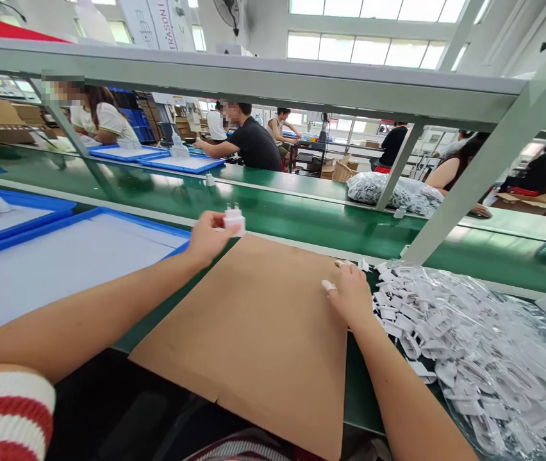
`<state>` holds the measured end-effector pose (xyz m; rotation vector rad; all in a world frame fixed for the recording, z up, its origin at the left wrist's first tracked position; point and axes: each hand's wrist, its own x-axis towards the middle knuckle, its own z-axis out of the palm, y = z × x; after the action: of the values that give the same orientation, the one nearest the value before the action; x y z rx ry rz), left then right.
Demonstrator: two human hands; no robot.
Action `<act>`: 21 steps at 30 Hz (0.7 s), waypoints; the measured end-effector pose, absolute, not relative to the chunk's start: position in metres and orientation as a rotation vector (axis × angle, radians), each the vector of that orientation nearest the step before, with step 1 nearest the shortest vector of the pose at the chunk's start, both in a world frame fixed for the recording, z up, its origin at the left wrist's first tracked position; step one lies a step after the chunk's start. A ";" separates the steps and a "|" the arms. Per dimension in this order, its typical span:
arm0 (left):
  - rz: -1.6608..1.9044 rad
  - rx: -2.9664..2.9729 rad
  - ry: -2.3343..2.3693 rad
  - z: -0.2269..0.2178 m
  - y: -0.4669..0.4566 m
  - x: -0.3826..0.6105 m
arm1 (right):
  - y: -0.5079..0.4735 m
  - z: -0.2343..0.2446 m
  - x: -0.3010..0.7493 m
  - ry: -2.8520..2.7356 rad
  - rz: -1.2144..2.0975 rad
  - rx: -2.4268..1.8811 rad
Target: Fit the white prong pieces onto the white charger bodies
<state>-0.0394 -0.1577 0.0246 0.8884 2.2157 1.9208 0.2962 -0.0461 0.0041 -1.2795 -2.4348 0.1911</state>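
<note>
Between the thumb and fingers of my left hand is a white plug adapter, its two pins pointing up. It hovers over the far left corner of a brown cardboard sheet. My right hand rests at the sheet's far right edge, fingers apart, with white coverings on the thumb and a fingertip. Just beyond its fingers lie small white plastic parts. A large heap of white plastic housings, partly on clear plastic film, spreads to the right of that hand.
Blue-rimmed trays stand at the left. A green conveyor belt runs across beyond the cardboard, carrying another white adapter and a bag of parts. A metal frame post slants at right. Several people sit beyond the belt.
</note>
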 end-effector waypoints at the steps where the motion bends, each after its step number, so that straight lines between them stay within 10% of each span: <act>1: 1.960 0.763 2.343 0.031 -0.165 -0.058 | -0.043 0.005 0.298 -2.453 0.111 -1.347; 21: 1.382 0.302 2.880 -0.011 -0.213 -0.140 | -0.022 0.012 0.313 -2.596 0.170 -1.592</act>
<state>-0.1403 -0.2127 -0.0112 0.3022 2.8798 1.3823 0.3127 -0.0221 0.0115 -1.5915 -2.5964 0.1705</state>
